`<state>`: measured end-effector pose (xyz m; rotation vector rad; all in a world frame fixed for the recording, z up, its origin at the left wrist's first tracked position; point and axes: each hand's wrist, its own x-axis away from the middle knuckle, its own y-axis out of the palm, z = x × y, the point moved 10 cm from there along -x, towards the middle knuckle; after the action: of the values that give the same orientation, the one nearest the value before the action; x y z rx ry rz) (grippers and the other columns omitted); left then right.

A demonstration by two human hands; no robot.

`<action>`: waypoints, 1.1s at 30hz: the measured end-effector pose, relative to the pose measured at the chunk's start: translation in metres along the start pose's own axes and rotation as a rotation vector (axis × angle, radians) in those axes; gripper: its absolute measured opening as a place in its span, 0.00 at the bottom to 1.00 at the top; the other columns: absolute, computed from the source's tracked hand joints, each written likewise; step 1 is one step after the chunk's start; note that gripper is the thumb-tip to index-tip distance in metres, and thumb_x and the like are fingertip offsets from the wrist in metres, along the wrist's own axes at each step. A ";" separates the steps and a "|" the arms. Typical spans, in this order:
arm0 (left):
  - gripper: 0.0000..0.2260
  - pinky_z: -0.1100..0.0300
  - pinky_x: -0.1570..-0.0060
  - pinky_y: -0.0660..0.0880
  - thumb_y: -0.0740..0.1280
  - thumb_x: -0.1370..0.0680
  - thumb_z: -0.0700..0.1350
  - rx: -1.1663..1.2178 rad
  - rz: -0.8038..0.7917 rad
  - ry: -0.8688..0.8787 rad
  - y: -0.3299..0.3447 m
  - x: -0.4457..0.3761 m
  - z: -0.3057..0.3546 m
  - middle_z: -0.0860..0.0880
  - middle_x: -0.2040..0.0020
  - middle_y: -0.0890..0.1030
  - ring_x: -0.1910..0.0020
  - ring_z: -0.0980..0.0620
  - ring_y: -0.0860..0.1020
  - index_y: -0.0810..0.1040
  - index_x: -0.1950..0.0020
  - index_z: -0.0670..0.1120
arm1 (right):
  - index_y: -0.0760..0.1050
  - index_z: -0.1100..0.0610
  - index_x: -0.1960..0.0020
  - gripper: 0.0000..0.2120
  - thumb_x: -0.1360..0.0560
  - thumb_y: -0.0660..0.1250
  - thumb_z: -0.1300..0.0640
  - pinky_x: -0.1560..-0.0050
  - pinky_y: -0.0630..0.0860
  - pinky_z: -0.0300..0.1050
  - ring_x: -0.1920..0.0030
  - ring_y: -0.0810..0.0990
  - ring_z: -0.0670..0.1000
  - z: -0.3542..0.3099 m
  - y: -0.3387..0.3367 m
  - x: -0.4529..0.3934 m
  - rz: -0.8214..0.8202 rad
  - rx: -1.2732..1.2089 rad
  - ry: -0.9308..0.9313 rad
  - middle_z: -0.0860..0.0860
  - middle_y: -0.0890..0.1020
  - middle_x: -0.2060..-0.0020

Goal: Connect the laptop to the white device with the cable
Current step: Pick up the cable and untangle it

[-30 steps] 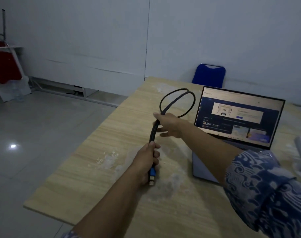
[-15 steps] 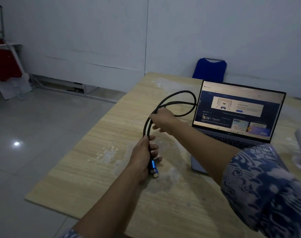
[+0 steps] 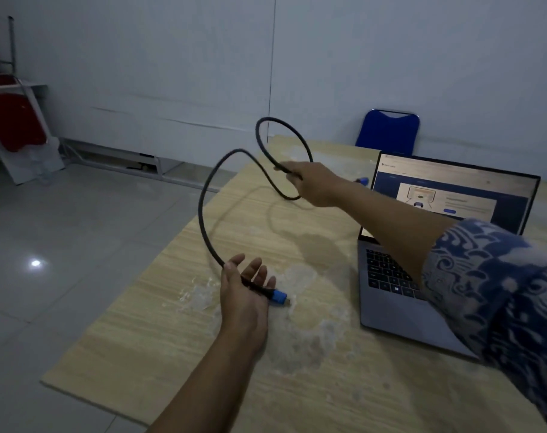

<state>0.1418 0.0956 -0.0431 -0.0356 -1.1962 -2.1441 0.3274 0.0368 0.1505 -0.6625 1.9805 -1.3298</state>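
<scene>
A black cable [image 3: 203, 198] curves in wide loops through the air above the wooden table [image 3: 203, 354]. My left hand [image 3: 244, 292] holds its near end by thumb and palm, fingers spread; the blue plug [image 3: 279, 297] sticks out to the right just over the tabletop. My right hand [image 3: 316, 182] is raised further back and grips the cable near its other end, whose blue plug [image 3: 362, 181] shows behind the wrist. The laptop [image 3: 400, 292] stands open at the right with its screen lit. The white device is out of view.
A blue chair [image 3: 387, 132] stands behind the table's far edge. The table's left edge drops to a tiled floor [image 3: 78, 245]. A red and white folded frame [image 3: 13, 126] leans on the wall at far left. Pale scuffed patches mark the tabletop.
The cable has uncoiled from a tight bundle into wide loops. My right hand rose and moved right, away from the left. My left hand's fingers have spread and the plug now points right.
</scene>
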 end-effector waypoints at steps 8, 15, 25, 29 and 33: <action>0.13 0.48 0.51 0.78 0.53 0.15 0.49 -0.066 -0.075 -0.070 0.002 0.003 -0.009 0.44 0.50 0.81 0.49 0.47 0.81 0.75 0.47 0.45 | 0.73 0.48 0.29 0.19 0.18 0.58 0.59 0.47 0.71 0.53 0.43 0.72 0.59 -0.009 0.062 -0.012 -0.035 0.626 -0.205 0.57 0.75 0.42; 0.14 0.52 0.57 0.80 0.52 0.15 0.48 -0.242 -0.084 -0.021 0.006 0.003 -0.010 0.46 0.54 0.82 0.54 0.51 0.84 0.75 0.46 0.45 | 0.72 0.49 0.28 0.20 0.18 0.57 0.60 0.40 0.73 0.57 0.37 0.70 0.63 0.057 0.112 0.004 -0.276 0.555 0.113 0.60 0.71 0.36; 0.13 0.52 0.57 0.81 0.52 0.15 0.47 -0.270 -0.127 -0.009 0.013 0.002 -0.011 0.47 0.58 0.84 0.57 0.52 0.85 0.74 0.46 0.44 | 0.72 0.50 0.29 0.18 0.18 0.61 0.52 0.34 0.70 0.53 0.32 0.71 0.55 0.057 0.091 0.073 -0.060 -0.026 0.209 0.54 0.71 0.31; 0.13 0.54 0.58 0.80 0.53 0.15 0.47 -0.301 -0.148 0.000 0.016 0.006 -0.010 0.45 0.55 0.86 0.54 0.50 0.86 0.74 0.45 0.43 | 0.78 0.49 0.37 0.16 0.18 0.58 0.46 0.45 0.77 0.50 0.46 0.78 0.47 0.009 0.072 0.131 0.091 -0.214 0.103 0.48 0.81 0.44; 0.12 0.56 0.59 0.80 0.55 0.15 0.48 -0.384 -0.191 0.036 0.019 0.012 -0.010 0.44 0.52 0.87 0.53 0.48 0.86 0.75 0.44 0.43 | 0.71 0.38 0.37 0.18 0.24 0.61 0.35 0.56 0.80 0.44 0.53 0.80 0.41 -0.031 0.078 0.178 0.060 -0.194 0.083 0.41 0.83 0.51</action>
<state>0.1459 0.0744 -0.0307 -0.0525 -0.7786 -2.5045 0.1830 -0.0436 0.0438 -0.6400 2.1985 -1.1558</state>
